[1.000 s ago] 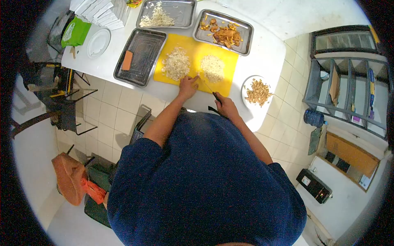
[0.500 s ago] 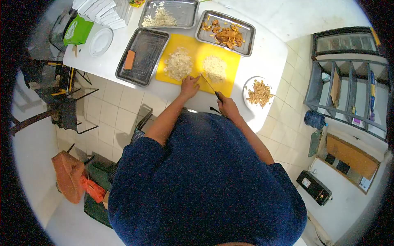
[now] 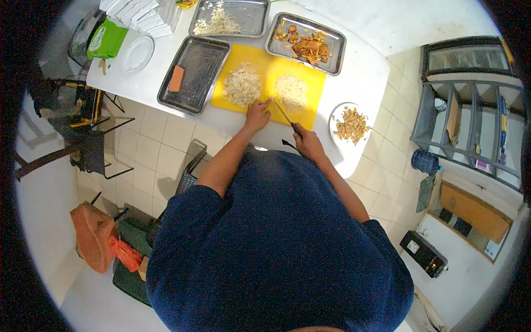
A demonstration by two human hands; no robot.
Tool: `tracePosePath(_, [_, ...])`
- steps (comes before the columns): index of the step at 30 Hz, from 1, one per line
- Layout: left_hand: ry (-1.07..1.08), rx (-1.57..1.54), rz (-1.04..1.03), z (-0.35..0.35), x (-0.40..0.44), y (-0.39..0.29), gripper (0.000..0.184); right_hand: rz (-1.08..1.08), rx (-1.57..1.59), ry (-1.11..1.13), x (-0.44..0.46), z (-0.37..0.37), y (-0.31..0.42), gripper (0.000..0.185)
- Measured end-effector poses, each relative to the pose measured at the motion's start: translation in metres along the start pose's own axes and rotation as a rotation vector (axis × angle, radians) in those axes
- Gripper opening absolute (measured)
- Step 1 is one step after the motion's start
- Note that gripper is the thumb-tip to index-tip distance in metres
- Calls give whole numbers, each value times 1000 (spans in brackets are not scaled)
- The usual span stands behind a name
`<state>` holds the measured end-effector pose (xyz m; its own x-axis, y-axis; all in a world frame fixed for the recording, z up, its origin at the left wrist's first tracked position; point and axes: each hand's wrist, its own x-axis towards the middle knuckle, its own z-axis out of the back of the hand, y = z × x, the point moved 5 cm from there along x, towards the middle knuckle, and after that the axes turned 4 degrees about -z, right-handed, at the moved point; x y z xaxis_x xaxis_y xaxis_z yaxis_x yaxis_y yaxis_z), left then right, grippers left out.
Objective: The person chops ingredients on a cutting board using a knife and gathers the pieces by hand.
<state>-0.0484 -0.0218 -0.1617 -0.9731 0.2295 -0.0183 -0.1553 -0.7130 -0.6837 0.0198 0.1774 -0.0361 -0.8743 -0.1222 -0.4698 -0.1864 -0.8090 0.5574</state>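
Note:
In my right hand [image 3: 307,139] is a knife [image 3: 283,112], its dark handle gripped by closed fingers. The blade slants up and left over the near edge of a yellow cutting board [image 3: 266,57]. My left hand [image 3: 258,115] lies at the board's near edge, one finger stretched toward the knife's tip and the others partly curled; whether that finger touches the blade is too small to tell. Beyond my hands, two pale piles of finely chopped food rest on the board, a wider left pile [image 3: 242,84] and a smaller right pile [image 3: 291,91].
Left of the board lies a dark tray [image 3: 200,66] with an orange-brown block [image 3: 176,78]. Behind are a tray of pale shreds [image 3: 217,23] and a tray of browned pieces [image 3: 310,47]. A white plate of brown strips [image 3: 352,125] stands right. A chair [image 3: 191,171] is at left.
The view has shifted very slightly. My left finger and the knife stay close together near the board's front edge, and the piles look unchanged.

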Motion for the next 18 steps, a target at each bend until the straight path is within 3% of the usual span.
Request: tracePosePath(18, [16,182,-51,3,-3,-18,51,55,-29,-50,-2,1,2,34])
